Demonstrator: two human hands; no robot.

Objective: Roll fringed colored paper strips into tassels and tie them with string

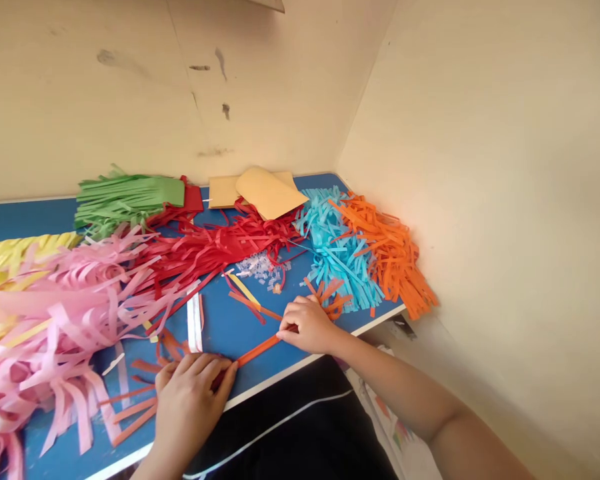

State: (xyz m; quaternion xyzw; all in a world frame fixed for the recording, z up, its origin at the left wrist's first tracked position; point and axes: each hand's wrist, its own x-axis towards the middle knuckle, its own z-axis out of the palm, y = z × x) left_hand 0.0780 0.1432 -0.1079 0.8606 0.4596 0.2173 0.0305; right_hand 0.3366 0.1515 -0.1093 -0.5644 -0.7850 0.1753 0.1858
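Note:
Between my two hands stretches a narrow orange band of crepe paper (258, 350) near the table's front edge. Fringed strips of the same orange fan out at both ends, past the outer side of each hand. My left hand (193, 390) is closed over the left part of the band, its fingertips partly hidden. With fingers curled, my right hand (306, 325) pinches the band's right part. A white strip (195, 319) lies just beyond my left hand. Thin yellow and red paper scraps (245, 292) rest between the hands and the red fringe.
Pink fringed paper (70, 333) covers the table's left side, with yellow (35, 248) and green fringe (130, 200) behind. Red (215, 247), light blue (333, 247) and orange fringe (393, 253) spread across the back. Tan paper sheets (270, 192), small clear pieces (260, 267) and walls border the blue table (300, 287).

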